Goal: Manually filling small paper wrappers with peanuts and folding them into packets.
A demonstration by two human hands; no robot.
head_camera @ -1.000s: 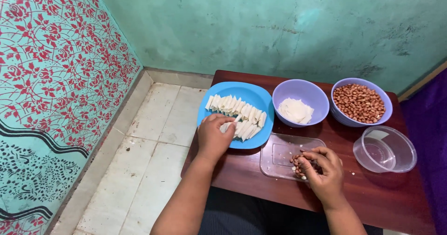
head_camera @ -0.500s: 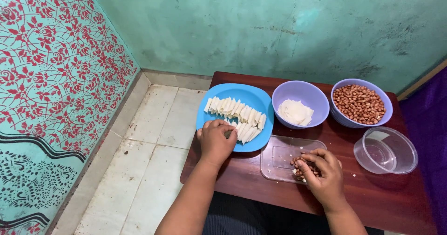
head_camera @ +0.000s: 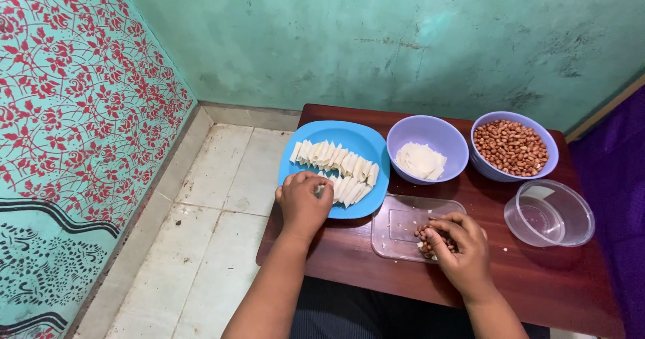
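A white folded wrapper (head_camera: 322, 190) on the blue plate (head_camera: 366, 141) is pinched by the left hand (head_camera: 302, 201). Peanuts (head_camera: 430, 239) on the clear lid (head_camera: 396, 226) are gripped by the right hand (head_camera: 463, 248).

Table (head_camera: 537, 292) (dark wood) bearing dishes.

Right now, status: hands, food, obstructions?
Left hand on white rolls in blue plate. Right hand pinching peanuts over clear lid. Nothing blocking.

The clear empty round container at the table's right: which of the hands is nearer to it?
Right. The right hand is over the flat clear lid, just left of the clear container; the left hand rests on the blue plate, farther away.
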